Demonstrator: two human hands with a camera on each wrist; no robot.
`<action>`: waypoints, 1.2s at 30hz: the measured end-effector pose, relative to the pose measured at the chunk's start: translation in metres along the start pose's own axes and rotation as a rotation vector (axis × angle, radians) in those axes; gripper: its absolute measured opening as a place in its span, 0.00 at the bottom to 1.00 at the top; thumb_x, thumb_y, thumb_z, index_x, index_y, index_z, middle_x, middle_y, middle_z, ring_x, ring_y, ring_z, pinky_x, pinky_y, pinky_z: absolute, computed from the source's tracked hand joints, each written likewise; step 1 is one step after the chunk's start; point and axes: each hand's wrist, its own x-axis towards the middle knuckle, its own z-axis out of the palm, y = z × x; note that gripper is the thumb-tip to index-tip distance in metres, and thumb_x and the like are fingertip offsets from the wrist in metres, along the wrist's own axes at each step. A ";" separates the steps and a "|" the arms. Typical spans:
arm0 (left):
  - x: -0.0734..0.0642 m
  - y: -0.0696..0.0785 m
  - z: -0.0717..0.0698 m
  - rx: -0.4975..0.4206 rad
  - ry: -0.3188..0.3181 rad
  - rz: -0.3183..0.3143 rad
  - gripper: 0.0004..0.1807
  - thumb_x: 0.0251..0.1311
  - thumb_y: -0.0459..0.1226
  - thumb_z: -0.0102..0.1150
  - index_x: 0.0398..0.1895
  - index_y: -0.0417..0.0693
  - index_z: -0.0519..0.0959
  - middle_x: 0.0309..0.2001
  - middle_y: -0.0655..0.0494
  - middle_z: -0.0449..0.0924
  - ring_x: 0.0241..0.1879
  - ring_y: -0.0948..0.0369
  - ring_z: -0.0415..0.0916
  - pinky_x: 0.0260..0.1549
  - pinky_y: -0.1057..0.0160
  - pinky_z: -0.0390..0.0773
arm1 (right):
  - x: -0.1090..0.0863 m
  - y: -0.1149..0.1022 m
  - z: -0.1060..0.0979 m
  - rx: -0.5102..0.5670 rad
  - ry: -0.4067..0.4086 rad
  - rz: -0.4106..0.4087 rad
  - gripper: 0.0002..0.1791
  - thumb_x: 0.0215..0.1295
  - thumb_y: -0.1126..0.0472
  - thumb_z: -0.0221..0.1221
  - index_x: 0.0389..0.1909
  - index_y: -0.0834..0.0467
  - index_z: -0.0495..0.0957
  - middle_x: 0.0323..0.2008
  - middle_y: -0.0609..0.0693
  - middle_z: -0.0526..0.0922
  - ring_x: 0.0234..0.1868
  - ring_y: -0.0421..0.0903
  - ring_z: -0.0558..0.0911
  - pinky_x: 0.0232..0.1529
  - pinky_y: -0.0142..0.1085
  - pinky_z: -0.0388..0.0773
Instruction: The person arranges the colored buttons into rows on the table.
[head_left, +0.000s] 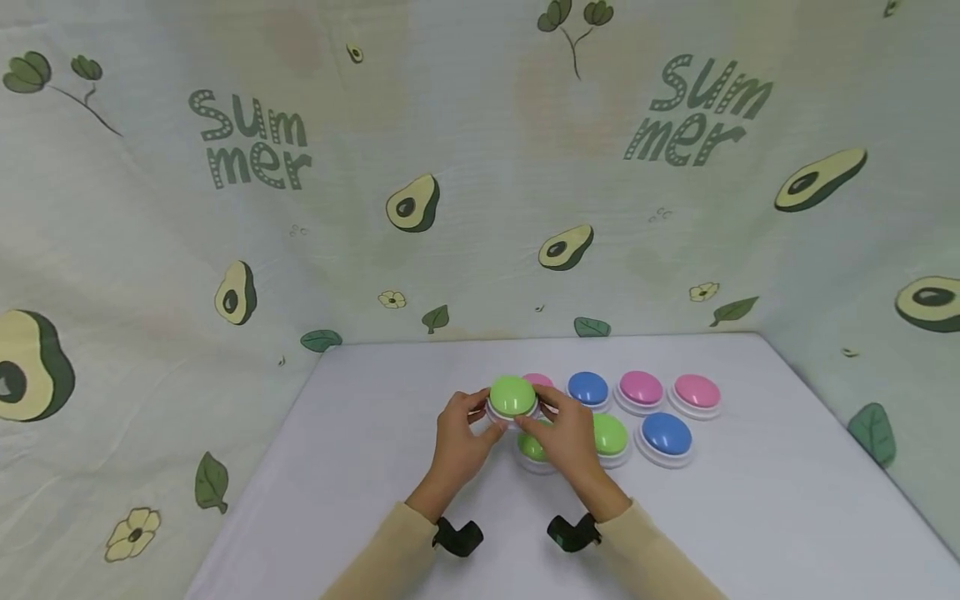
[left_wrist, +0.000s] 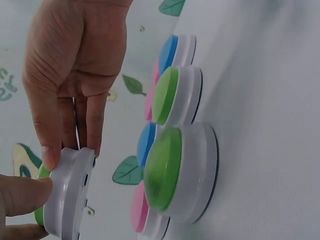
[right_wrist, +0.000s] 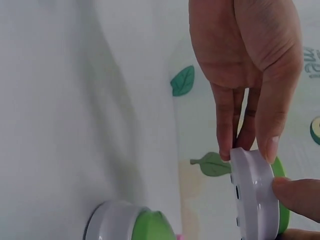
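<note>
Both hands hold one round push button with a green dome and a white base, raised above the table with its dome up. My left hand pinches its left side between thumb and fingers. On the right side, my right hand grips it the same way. Small dark spots show on the white underside of the held button in the left wrist view. Just below the hands sits another green push button, partly covered by the right hand. A third green button stands to its right.
On the white table stand a front blue button, a rear blue button, and pink buttons at the back right. Another pink button is partly hidden behind the held one. A printed cloth hangs behind.
</note>
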 end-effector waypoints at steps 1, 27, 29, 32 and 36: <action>-0.001 0.003 0.005 -0.005 -0.011 -0.002 0.32 0.58 0.26 0.75 0.66 0.31 0.77 0.46 0.45 0.75 0.56 0.47 0.80 0.61 0.54 0.82 | -0.002 0.002 -0.005 -0.007 0.004 0.015 0.30 0.56 0.71 0.76 0.60 0.73 0.79 0.58 0.68 0.84 0.60 0.64 0.83 0.56 0.47 0.84; -0.026 0.070 0.150 -0.014 -0.270 0.094 0.35 0.62 0.35 0.73 0.71 0.33 0.73 0.57 0.51 0.75 0.57 0.62 0.75 0.59 0.63 0.80 | -0.068 0.056 -0.145 -0.195 0.205 0.129 0.34 0.57 0.67 0.77 0.64 0.72 0.76 0.62 0.71 0.79 0.61 0.70 0.81 0.54 0.23 0.76; -0.028 0.076 0.158 0.005 -0.298 0.090 0.36 0.62 0.38 0.74 0.72 0.34 0.72 0.58 0.52 0.75 0.59 0.62 0.74 0.62 0.63 0.78 | -0.071 0.060 -0.155 -0.187 0.222 0.135 0.34 0.57 0.67 0.77 0.64 0.72 0.77 0.63 0.71 0.79 0.61 0.70 0.80 0.53 0.17 0.73; -0.030 0.084 0.170 0.014 -0.339 0.079 0.39 0.62 0.40 0.74 0.73 0.34 0.71 0.62 0.52 0.74 0.63 0.61 0.73 0.66 0.62 0.75 | -0.074 0.068 -0.167 -0.196 0.240 0.148 0.35 0.58 0.66 0.77 0.64 0.72 0.76 0.63 0.72 0.79 0.62 0.71 0.79 0.52 0.14 0.71; -0.030 0.095 0.185 0.019 -0.377 0.041 0.41 0.62 0.43 0.74 0.75 0.36 0.70 0.68 0.52 0.72 0.68 0.61 0.70 0.68 0.61 0.73 | -0.076 0.078 -0.182 -0.215 0.244 0.177 0.35 0.59 0.64 0.77 0.66 0.71 0.76 0.64 0.70 0.78 0.63 0.71 0.79 0.51 0.13 0.71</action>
